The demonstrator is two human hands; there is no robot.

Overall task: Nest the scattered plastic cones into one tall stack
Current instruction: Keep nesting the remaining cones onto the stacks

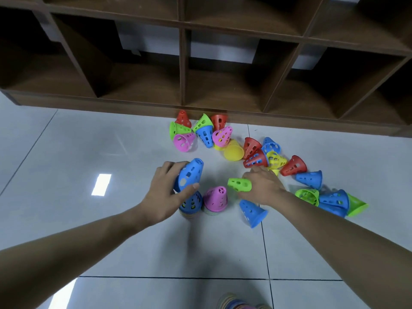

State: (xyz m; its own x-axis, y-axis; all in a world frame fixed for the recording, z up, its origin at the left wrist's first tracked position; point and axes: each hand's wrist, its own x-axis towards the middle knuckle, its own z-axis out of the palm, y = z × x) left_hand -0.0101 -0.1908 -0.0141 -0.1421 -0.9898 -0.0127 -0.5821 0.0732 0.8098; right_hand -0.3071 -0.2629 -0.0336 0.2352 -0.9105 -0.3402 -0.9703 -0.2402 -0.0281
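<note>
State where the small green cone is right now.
In the head view, the small green cone is gripped in the right hand, right of the pink-topped stack.

1. The floor [111, 230] is pale glossy tile with dark grout lines.
2. A dark wooden shelf unit [200, 103] stands on it along the far edge.
3. Scattered cones [294, 166] in several colours lie tipped on the tiles.
4. A pink-topped stack [215, 199] stands upright beside a blue-topped stack [191, 205].
5. A blue cone [253, 212] lies on its side near them.
</note>
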